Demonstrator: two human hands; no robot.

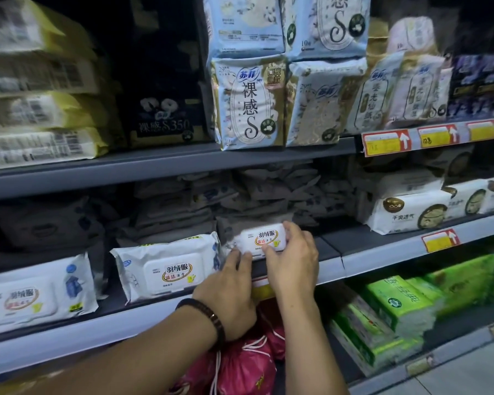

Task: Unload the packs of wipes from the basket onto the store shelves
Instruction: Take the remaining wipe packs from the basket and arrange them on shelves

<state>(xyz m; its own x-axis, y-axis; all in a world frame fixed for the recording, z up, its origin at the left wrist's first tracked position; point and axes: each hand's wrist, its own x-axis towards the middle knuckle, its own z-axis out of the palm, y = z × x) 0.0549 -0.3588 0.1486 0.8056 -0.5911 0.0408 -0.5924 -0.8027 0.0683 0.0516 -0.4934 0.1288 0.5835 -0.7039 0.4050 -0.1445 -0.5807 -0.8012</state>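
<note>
Both hands, left [231, 289] and right [293, 260], clamped their grip on a white plastic wipes pack [261, 238], seating it upright on the grey metal shelf [330, 265] beside a matching pack [169, 270], label facing shoppers.

Place: a shop aisle is showing, a store's hygiene-goods section.
Shelving: grey metal shelves [160, 163] are running in tiers across the view.
Stock: sanitary-pad packs [250, 105], wipes packs [166, 270] and green tissue packs [394, 303] are sitting in rows.
Pricing: red-and-yellow price tags [385, 142] are hanging along the shelf edges.
</note>
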